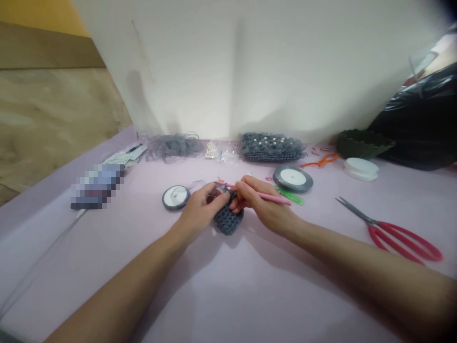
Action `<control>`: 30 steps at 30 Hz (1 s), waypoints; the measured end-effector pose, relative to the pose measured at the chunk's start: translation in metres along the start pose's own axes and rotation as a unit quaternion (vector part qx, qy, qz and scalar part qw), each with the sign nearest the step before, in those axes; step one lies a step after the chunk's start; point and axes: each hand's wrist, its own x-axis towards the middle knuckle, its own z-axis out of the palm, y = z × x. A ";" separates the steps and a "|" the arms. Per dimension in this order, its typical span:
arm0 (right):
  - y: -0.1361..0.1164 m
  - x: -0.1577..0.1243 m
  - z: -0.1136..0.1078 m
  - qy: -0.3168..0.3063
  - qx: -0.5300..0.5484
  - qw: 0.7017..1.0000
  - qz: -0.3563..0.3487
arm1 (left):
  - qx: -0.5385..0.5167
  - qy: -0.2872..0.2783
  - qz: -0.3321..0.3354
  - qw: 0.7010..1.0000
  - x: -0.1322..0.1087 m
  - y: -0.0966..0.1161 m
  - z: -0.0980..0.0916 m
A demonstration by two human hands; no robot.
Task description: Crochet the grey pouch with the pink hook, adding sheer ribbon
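A small dark grey crocheted piece hangs just above the pale lilac table at the middle of the view. My left hand pinches its upper edge with closed fingers. My right hand is closed round a pink crochet hook, whose tip meets the top of the piece between my two hands. A thin grey ribbon strand runs from the work toward a ribbon spool just left of my left hand.
Red-handled scissors lie at the right. A second ribbon spool, a green clip, a finished grey beaded pouch, loose grey ribbon, beads, an orange tool, a white reel and a dark green crocheted basket sit behind. A blurred item is at the left.
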 end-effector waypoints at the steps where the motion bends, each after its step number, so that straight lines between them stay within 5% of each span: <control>1: 0.001 0.000 -0.001 0.006 -0.011 1.000 -0.013 | 0.018 0.001 0.011 1.000 0.002 0.001 -0.003; 8: 0.004 -0.001 0.000 0.012 0.013 0.999 -0.041 | 0.220 0.109 0.064 0.967 0.014 -0.004 -0.034; 13: 0.003 -0.003 0.003 0.006 0.028 0.999 -0.028 | 0.072 0.182 0.044 0.980 0.015 -0.004 -0.038; 18: 0.002 -0.005 0.006 0.013 0.036 0.999 -0.019 | -0.174 0.143 -0.048 0.973 0.012 0.002 -0.022; 22: 0.004 -0.005 0.006 0.013 0.051 0.998 -0.031 | -0.300 0.053 -0.092 0.948 0.009 0.007 -0.019; 30: 0.005 -0.008 0.006 0.031 0.021 0.997 -0.064 | -0.107 -0.049 -0.063 0.991 0.000 0.016 -0.020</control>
